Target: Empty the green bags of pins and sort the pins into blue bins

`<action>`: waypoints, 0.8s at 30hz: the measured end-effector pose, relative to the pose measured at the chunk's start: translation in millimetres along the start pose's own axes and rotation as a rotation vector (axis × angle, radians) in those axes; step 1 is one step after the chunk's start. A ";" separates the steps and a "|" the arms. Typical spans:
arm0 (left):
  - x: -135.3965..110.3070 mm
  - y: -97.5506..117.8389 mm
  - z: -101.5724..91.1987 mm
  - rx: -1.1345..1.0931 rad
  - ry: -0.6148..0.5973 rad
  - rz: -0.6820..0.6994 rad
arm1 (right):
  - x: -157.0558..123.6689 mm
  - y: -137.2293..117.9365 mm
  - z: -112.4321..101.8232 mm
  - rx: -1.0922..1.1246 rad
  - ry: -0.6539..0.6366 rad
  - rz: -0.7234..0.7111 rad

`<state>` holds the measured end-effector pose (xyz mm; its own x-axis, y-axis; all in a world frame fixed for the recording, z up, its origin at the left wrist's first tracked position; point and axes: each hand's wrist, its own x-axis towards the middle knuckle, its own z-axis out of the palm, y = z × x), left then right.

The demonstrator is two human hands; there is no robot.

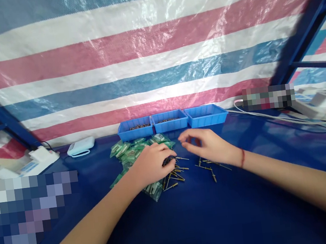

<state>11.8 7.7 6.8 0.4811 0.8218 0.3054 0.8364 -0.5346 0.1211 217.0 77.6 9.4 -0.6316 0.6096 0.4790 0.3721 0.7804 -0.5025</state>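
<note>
My left hand [153,162] is over the left part of a heap of blind rivets [175,174], with fingers curved and the thumb apart from them. Rivets show at its fingertips, but I see none gripped. Beneath and behind this hand lies a pile of small green-tinted plastic bags [128,152] with small parts inside. My right hand [204,142], a thin red band on its wrist, hovers to the right with fingers bent and a gap before the thumb. Nothing shows between them. Several loose rivets [208,168] lie below it, thin pins with brass-coloured ends.
Three blue bins stand in a row at the back: the left bin [136,133] and middle bin [171,125] hold small metal parts, the right bin [207,120] shows none. A light-blue case [81,146] and power strip [38,161] are left. White cables [272,116] run along the right.
</note>
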 end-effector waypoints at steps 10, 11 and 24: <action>2.5 8.6 2.9 -0.086 -0.087 0.045 | -34.4 -15.7 -10.1 0.122 -0.079 0.093; 3.2 8.7 2.9 -0.114 -0.087 0.049 | -34.6 -16.6 -11.3 0.130 -0.079 0.099; 17.1 47.5 10.3 -1.150 0.383 -0.483 | -44.2 -27.7 -7.7 0.370 0.003 0.150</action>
<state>62.5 -1.6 8.0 -0.0675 0.9711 0.2291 0.1081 -0.2212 0.9692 239.9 30.0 7.7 -0.5866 0.7139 0.3824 0.1898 0.5802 -0.7921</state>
